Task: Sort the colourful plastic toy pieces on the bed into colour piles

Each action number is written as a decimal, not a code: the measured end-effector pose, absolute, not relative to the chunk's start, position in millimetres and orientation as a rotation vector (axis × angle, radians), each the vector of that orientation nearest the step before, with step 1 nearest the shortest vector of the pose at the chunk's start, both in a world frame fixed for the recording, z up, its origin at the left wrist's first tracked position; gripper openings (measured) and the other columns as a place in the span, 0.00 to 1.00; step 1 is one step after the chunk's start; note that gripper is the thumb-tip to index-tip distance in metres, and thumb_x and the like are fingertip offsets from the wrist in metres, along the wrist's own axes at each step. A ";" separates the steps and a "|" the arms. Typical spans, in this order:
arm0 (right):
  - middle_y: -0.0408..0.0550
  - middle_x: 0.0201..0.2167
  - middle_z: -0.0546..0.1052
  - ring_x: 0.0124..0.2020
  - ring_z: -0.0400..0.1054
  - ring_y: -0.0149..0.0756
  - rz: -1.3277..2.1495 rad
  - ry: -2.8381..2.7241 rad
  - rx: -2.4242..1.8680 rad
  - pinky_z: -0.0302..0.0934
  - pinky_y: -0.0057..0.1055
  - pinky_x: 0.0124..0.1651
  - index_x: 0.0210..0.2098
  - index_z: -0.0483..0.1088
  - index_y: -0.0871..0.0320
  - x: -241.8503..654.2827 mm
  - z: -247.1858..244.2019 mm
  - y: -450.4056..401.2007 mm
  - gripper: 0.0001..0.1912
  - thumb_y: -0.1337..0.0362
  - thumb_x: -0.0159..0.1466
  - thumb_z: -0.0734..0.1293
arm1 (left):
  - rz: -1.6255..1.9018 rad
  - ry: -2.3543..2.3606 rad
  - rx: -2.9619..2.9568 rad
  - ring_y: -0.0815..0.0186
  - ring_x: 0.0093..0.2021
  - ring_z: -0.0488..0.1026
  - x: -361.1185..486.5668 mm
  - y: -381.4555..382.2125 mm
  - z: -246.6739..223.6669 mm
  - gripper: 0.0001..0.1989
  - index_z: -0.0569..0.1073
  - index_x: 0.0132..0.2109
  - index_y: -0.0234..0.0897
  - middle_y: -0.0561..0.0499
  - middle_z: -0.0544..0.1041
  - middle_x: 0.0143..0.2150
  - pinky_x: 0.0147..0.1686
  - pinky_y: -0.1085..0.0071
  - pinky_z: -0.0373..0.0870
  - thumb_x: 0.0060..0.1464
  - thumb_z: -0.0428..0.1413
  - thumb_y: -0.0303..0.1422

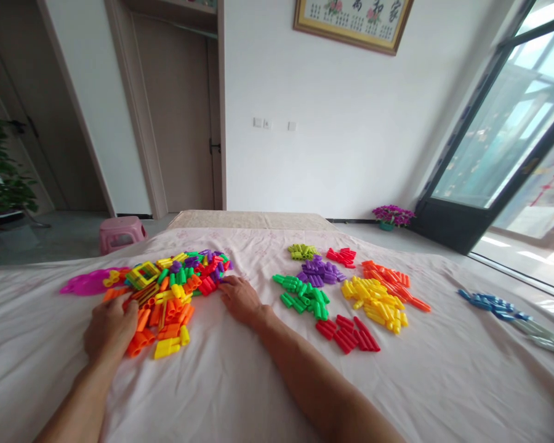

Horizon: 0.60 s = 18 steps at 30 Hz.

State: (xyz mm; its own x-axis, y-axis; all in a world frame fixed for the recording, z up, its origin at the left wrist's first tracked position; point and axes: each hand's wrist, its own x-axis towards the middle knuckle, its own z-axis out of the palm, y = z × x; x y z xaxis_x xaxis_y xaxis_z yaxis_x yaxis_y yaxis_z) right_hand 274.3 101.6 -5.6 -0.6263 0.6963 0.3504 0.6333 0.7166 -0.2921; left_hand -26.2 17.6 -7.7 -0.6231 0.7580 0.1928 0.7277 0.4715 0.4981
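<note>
Bare forearms stretch across a pale cloth toward a mixed heap of bright plastic tube pieces; at the heap's left edge sits the left hand, fingers curled against the pieces, though I cannot tell whether it grasps one; at the heap's right edge lies the right hand, fingers bent beside red and purple pieces, its grip likewise unclear; right of the heap lie a red group, a yellow group, a green group and an orange group; blue pieces lie well apart, far right of the heap; a magenta flat piece juts from the heap's left side; right of the heap and farther off are a purple group, an olive group and a smaller red cluster; beyond the heap, leftward, stands a pink stool; beyond it, far right, stand potted flowers; behind the heap rise a brown door and a white wall.
</note>
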 end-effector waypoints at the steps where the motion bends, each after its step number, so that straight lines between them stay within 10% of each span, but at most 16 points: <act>1: 0.45 0.57 0.73 0.56 0.66 0.37 0.197 -2.465 -1.038 0.56 0.32 0.61 0.55 0.73 0.50 274.5 -5.2 101.7 0.17 0.65 0.69 0.61 | 0.863 2.649 1.318 0.42 0.57 0.68 -25.6 17.4 -7.2 0.32 0.69 0.63 0.35 0.30 0.70 0.59 0.52 0.47 0.70 0.61 0.39 0.46; 18: 0.49 0.47 0.78 0.47 0.69 0.36 0.095 -2.199 -1.312 0.57 0.29 0.53 0.46 0.77 0.55 300.1 4.5 112.6 0.15 0.71 0.68 0.61 | 0.934 2.655 1.283 0.42 0.58 0.69 -24.4 19.0 -10.2 0.29 0.71 0.61 0.37 0.32 0.71 0.58 0.53 0.46 0.70 0.62 0.40 0.45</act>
State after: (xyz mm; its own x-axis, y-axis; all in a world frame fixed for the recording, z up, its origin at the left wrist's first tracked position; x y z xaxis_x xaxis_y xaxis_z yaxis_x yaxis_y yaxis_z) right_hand 300.1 112.6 4.5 -0.3552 0.8274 0.4350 0.7866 0.5160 -0.3392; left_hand -24.4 19.0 -10.2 -0.6550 0.7262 0.2086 0.6968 0.4739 0.5384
